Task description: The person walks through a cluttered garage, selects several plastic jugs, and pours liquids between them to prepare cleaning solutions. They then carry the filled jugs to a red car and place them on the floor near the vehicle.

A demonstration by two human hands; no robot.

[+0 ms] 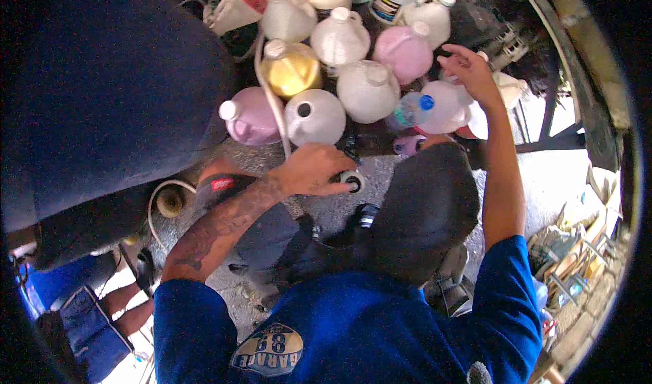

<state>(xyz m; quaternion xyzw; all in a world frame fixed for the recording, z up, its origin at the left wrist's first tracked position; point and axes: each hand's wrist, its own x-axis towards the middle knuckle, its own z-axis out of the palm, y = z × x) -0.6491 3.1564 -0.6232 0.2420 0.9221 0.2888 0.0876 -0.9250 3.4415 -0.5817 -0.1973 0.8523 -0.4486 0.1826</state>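
My left hand [316, 170] is curled, thumb and fingers closed around a small round white piece with a dark centre [352, 181]; I cannot tell exactly what it is. Just beyond it stands an uncapped whitish jug [322, 122], its dark mouth showing. A pale hose [272, 102] runs down between the jugs to beside this hand. My right hand [468, 73] is raised over the right side of the jugs, fingers apart and holding nothing visible. Near it are a pink jug [404, 54] and a whitish jug [445, 105].
Several more jugs crowd the far side, including a yellow one [295, 71] and a purple-pink one [251, 115]. A clear bottle with a blue cap [411, 109] lies among them. A large dark padded shape [115, 98] fills the left. Clutter [570, 255] lies at the right. Another person's legs [125, 309] show lower left.
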